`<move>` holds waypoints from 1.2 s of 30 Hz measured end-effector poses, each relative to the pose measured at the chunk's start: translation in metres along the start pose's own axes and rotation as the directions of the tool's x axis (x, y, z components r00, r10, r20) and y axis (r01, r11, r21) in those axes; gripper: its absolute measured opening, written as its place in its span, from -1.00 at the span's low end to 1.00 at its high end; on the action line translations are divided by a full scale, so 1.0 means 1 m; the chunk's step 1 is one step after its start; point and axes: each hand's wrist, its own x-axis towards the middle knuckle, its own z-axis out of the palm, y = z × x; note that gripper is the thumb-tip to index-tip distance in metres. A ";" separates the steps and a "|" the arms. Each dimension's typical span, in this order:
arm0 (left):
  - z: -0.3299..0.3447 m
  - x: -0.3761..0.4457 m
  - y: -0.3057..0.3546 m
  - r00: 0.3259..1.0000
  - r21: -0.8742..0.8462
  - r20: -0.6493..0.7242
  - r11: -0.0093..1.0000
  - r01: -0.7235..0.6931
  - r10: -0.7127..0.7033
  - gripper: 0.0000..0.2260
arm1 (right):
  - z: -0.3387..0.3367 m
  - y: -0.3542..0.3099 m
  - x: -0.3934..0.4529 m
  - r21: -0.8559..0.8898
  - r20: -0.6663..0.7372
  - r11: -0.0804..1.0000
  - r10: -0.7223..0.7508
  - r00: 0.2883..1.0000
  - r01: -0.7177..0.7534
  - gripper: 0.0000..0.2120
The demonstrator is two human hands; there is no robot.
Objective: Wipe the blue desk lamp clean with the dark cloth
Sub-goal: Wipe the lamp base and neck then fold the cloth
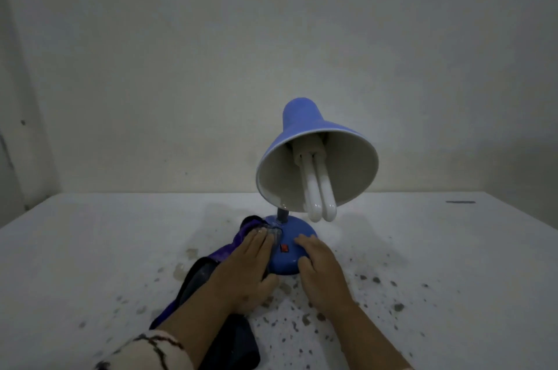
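Pressing dark cloth (211,273) flat-fingered, left hand (244,267); right hand (320,264) steadies lamp base (290,258)

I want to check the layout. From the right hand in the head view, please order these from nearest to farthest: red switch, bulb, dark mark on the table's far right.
From the right hand:
1. Red switch, just left, on the lamp base.
2. Bulb, above, inside the shade.
3. Dark mark, far right on the table.

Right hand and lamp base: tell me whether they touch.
Touching. The head view shows the right hand lying flat on the blue lamp base, fingers spread over its right side beside the red switch, with no gap visible.
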 end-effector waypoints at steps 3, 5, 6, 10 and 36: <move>-0.006 0.010 -0.003 0.999 -0.016 0.024 0.999 0.047 -0.047 -0.35 | -0.001 -0.001 0.000 0.006 -0.012 1.000 -0.012 1.000 0.012 -0.61; -0.012 0.023 -0.002 0.997 -0.024 0.032 0.998 0.066 -0.065 -0.40 | -0.001 -0.001 0.002 0.013 -0.016 1.000 -0.015 1.000 0.015 -0.61; -0.013 0.028 -0.002 0.997 -0.020 0.037 0.997 0.070 -0.070 -0.41 | -0.001 -0.001 0.002 0.014 -0.015 1.000 -0.015 1.000 0.015 -0.61; -0.019 0.046 -0.009 0.996 -0.107 0.057 0.991 0.079 -0.073 -0.45 | 0.001 -0.005 0.001 0.016 -0.004 1.000 -0.006 1.000 0.006 -0.52; -0.016 0.060 -0.014 0.988 -0.503 -0.102 0.863 0.049 -0.115 -0.64 | -0.002 -0.004 0.000 0.055 -0.051 0.998 -0.037 0.998 0.040 -0.65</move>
